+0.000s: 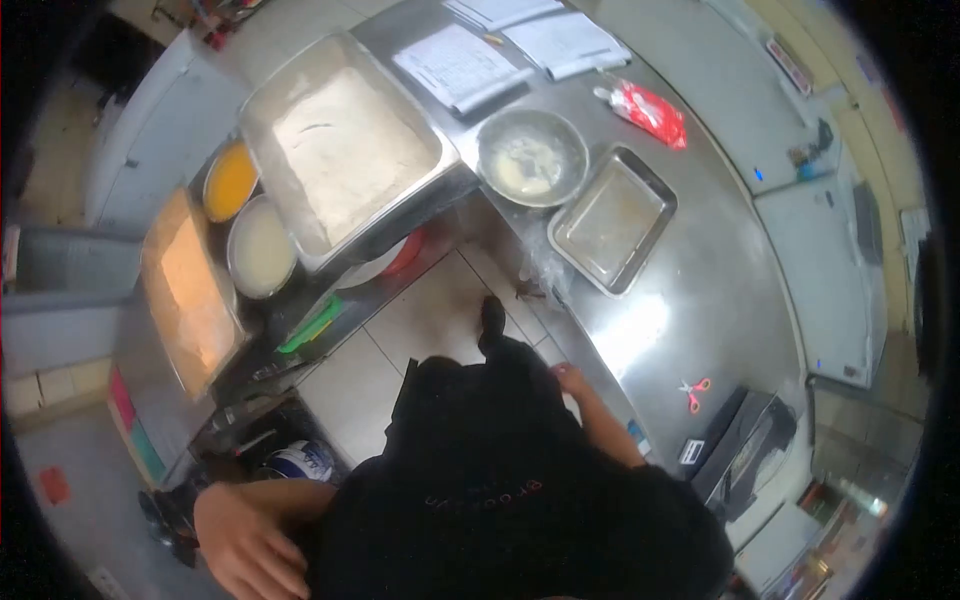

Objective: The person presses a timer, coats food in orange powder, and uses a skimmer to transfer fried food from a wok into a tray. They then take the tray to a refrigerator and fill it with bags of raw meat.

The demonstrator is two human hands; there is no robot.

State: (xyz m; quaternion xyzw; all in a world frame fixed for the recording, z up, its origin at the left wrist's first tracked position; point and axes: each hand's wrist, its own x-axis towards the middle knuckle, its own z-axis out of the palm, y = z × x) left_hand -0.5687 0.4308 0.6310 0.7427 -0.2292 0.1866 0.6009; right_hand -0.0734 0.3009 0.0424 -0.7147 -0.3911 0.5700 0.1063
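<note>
My left hand [243,543] lies flat against my black clothing at the lower left, fingers spread a little, holding nothing. My right hand [571,379] hangs at the edge of the steel counter [700,300]; only its knuckles show, and its fingers are hidden behind my body. Nearest to it on the counter are small red scissors [692,392]. Farther up stand an empty rectangular steel tray [612,220] and a round steel bowl [530,158] with white residue. My shoe [492,318] shows on the tiled floor.
A large steel pan of white flour [345,150] sits at the upper left, beside an orange sauce bowl [230,180], a white liquid bowl [262,248] and an orange-lit tray [190,285]. Papers [460,65], a red packet [650,112] and a black device [740,440] lie on the counter.
</note>
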